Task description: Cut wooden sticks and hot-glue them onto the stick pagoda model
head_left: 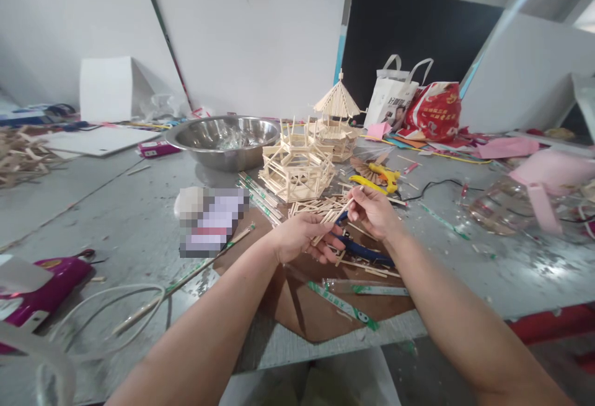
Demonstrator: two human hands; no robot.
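My left hand [307, 237] is closed around a few thin wooden sticks [343, 209] that slant up to the right. At their upper end, my right hand [373, 211] pinches a stick between thumb and fingers. Below both hands lies a blue-handled tool [367, 252], partly hidden by the left fingers. Loose cut sticks [307, 206] are heaped just behind the hands on a brown sheet [297, 313]. Farther back stands an open lattice frame of sticks [297, 173], and behind it a stick pavilion with a pointed roof [339, 101].
A steel basin [223, 158] holds clear plastic. Nearby are a blurred-out phone-like object [216, 220], chopstick wrappers [344, 304], a yellow tool [383, 176], and a purple device [56, 285] with a looping cable. Bags [434, 111] and pink paper [506, 147] lie toward the back right.
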